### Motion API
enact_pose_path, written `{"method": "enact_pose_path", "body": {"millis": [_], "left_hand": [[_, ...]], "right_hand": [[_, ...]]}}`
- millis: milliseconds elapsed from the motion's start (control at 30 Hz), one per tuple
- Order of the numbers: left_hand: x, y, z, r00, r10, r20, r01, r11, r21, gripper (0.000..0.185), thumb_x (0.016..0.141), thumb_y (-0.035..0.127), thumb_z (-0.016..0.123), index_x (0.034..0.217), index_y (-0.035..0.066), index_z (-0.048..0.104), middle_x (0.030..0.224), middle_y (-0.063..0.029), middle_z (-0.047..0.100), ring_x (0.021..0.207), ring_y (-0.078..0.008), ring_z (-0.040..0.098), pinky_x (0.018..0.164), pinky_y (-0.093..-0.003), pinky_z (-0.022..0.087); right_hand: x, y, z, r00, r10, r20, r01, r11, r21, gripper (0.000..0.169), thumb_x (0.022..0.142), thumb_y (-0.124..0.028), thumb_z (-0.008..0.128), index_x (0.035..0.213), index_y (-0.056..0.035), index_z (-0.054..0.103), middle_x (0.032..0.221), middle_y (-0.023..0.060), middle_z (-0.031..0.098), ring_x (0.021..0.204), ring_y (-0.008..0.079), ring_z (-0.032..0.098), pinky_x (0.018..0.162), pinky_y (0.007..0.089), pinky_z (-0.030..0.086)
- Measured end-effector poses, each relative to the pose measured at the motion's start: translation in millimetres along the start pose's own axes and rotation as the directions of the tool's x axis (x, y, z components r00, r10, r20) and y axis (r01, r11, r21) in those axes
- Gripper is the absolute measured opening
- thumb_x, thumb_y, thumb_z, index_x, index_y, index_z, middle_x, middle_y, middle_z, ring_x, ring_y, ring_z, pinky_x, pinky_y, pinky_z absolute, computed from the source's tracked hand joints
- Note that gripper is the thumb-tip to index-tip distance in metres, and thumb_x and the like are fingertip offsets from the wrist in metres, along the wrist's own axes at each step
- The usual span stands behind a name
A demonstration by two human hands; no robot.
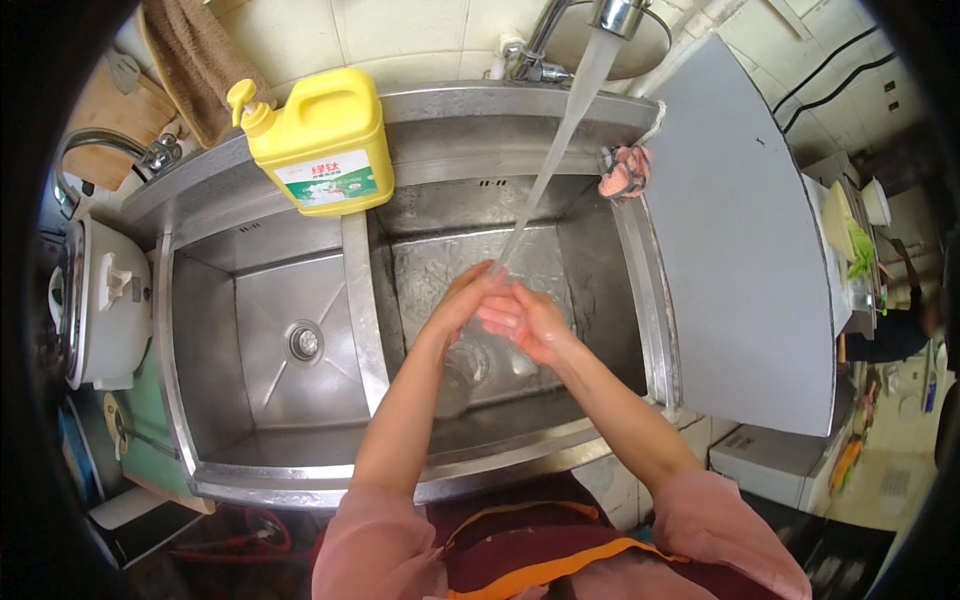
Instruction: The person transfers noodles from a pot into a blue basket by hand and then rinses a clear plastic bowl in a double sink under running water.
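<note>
A stream of water [559, 142] runs from the chrome faucet [620, 19] onto my hands, over the right basin [600, 262] of a stainless steel double sink. My left hand [461, 300] is held edge-up at the foot of the stream, its fingers reaching to those of the other hand. My right hand [532, 322] has its palm turned up and its fingers loosely bent. The hands meet at the fingertips, and no object shows in either. Below them, a round, clear shape at the basin floor is partly hidden by my left wrist.
A yellow pump jug [330, 142] bearing writing stands behind the divider [364, 315]. A pink cloth [626, 172] hangs at the right rear corner. A grey panel [739, 247] rises on the right; beyond it is another person [892, 334]. A white cooker [112, 300] stands left.
</note>
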State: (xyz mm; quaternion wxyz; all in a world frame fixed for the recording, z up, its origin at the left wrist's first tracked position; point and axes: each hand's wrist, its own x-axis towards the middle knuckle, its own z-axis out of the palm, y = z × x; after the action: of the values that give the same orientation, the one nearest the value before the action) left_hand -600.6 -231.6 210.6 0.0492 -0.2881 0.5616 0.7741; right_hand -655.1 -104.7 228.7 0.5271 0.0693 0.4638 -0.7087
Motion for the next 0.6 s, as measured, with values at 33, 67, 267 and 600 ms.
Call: {"method": "enact_pose_path", "body": {"millis": [33,67,267,600], "left_hand": [[-4,13,0,0.986,-0.056,0.158,0.060,0.998,-0.018,0.064,0.082,0.047,0.046,0.125,0.001,0.037,0.117,-0.0194,0.048,0.108,-0.0240,0.046,0.091,-0.0331,0.034],[1,10,1,0.992,-0.003,0.126,-0.005,0.998,0.064,0.062,0.082,0.047,0.045,0.125,0.002,0.038,0.119,-0.0195,0.046,0.110,-0.0254,0.044,0.092,-0.0344,0.032],[-8,-8,15,0.826,0.480,0.295,-0.523,0.459,0.718,0.053,0.086,0.043,0.041,0.125,0.006,0.039,0.128,-0.0159,0.038,0.123,-0.0288,0.030,0.101,-0.0366,0.021],[-12,-48,-17,0.965,0.147,-0.217,-0.224,0.894,-0.389,0.046,0.089,0.038,0.040,0.127,0.012,0.037,0.129,-0.0109,0.036,0.119,-0.0216,0.034,0.095,-0.0347,0.032]], "right_hand": [[-1,0,-3,1.000,0.025,-0.004,-0.024,0.991,0.132,0.034,0.092,-0.027,0.034,0.109,0.0012,0.045,0.098,0.0139,0.057,0.088,0.0231,0.058,0.076,0.0348,0.048],[-1,1,-5,0.999,0.028,-0.041,-0.020,0.984,0.175,0.033,0.092,-0.026,0.034,0.108,0.0007,0.045,0.097,0.0128,0.058,0.086,0.0218,0.058,0.075,0.0342,0.049],[42,18,-91,0.994,0.055,0.098,-0.101,0.826,0.555,0.032,0.091,-0.028,0.040,0.104,-0.0005,0.050,0.089,0.0077,0.060,0.077,0.0146,0.059,0.063,0.0267,0.050],[35,3,46,0.998,-0.052,0.033,0.060,0.947,-0.315,0.062,0.088,-0.048,0.030,0.125,0.0021,0.030,0.124,0.0181,0.036,0.111,0.0299,0.040,0.091,0.0385,0.036]]}}
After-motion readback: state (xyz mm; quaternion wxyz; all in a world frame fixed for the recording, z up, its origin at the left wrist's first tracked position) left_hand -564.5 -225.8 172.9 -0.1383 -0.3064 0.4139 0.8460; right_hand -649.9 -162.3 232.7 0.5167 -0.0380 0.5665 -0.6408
